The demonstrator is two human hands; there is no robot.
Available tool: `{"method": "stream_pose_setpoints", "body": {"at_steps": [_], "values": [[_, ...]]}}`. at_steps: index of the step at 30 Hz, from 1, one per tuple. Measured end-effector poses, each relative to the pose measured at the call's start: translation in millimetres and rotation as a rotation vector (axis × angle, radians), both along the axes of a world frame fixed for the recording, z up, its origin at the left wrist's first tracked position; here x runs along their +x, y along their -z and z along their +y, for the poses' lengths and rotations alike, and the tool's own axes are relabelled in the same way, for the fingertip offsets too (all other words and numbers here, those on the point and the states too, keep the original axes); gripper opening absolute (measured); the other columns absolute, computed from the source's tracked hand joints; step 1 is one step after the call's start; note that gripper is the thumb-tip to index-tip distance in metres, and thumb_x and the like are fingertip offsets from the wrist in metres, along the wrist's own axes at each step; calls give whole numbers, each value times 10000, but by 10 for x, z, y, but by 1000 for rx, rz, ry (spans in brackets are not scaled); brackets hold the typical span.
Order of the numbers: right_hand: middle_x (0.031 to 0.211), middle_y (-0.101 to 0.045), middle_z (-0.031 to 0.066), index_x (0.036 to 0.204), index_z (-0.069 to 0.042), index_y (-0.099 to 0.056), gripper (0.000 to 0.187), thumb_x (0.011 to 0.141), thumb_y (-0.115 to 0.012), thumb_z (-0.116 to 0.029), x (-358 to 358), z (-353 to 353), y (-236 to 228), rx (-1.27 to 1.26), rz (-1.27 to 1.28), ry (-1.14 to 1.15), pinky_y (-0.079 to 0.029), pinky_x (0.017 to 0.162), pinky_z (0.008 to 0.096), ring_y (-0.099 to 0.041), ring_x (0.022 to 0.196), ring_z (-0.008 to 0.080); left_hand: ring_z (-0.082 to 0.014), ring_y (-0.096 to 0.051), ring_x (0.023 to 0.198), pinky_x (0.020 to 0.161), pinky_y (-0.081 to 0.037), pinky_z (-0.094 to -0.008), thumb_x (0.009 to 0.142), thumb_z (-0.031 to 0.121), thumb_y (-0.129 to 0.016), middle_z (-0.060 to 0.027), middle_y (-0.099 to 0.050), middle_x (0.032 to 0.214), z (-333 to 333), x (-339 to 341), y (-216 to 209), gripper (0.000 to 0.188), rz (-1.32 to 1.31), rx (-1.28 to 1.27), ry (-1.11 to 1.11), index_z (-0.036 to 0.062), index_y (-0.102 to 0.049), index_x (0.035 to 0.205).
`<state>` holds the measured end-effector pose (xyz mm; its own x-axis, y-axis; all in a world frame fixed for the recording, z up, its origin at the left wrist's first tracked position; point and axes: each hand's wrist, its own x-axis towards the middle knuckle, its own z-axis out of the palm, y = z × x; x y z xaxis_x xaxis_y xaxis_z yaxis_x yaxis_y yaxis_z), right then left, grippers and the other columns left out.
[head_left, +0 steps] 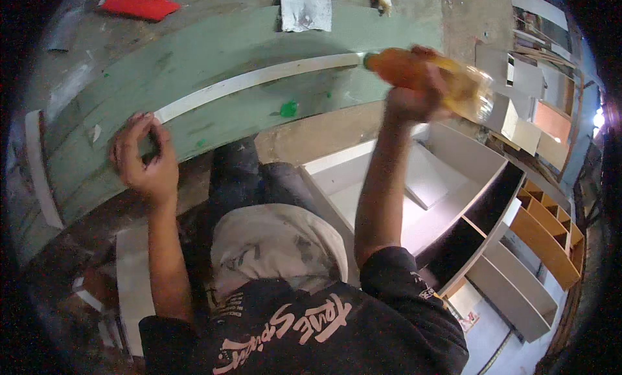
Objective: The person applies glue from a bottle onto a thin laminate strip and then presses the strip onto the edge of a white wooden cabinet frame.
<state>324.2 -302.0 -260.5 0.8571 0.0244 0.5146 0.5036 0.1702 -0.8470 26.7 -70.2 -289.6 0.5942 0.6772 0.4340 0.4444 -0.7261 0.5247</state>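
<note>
My left hand (144, 158) pinches the near end of a long white strip (259, 79) that lies across a green worktop (194, 57). My right hand (414, 90) grips a plastic bottle (440, 77) of orange liquid, tipped with its nozzle toward the strip's far end. A small green cap (289, 108) lies on the worktop just below the strip.
A red object (139, 6) and a grey sheet (304, 7) lie at the worktop's far side. A white cabinet carcass (440, 193) with open compartments stands at my right, with wood-coloured shelf units (551, 232) beyond it. Another white strip (39, 174) lies at the left.
</note>
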Motion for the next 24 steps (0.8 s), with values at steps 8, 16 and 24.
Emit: {"method": "stream_pose_setpoints", "body": {"at_steps": [8, 16, 24], "values": [[1088, -641, 61, 1253, -67, -548, 540, 800, -794, -229, -1450, 1081, -55, -34, 523, -464, -513, 847, 341, -612, 918, 178, -220, -691, 919, 941, -462, -393, 787, 52, -767, -41, -741, 993, 7, -29, 49, 206, 38, 19, -66, 108, -722, 980], [1066, -658, 41, 1144, -94, -648, 415, 762, -785, -183, -1273, 910, 101, -410, 372, -512, -505, 864, 329, -615, 900, 177, -235, -690, 990, 950, -470, -368, 846, 64, -728, -58, -741, 1067, 111, -107, -34, 291, -34, -184, 23, 85, -695, 1134], [1075, -657, 47, 1142, -90, -647, 403, 769, -776, -176, -1365, 912, 87, -322, 265, -470, -508, 862, 332, -617, 909, 184, -272, -624, 1165, 1033, -442, -386, 938, 145, -674, -107, -670, 1271, 471, -458, -131, 377, -84, -299, 98, 52, -626, 1300]]}}
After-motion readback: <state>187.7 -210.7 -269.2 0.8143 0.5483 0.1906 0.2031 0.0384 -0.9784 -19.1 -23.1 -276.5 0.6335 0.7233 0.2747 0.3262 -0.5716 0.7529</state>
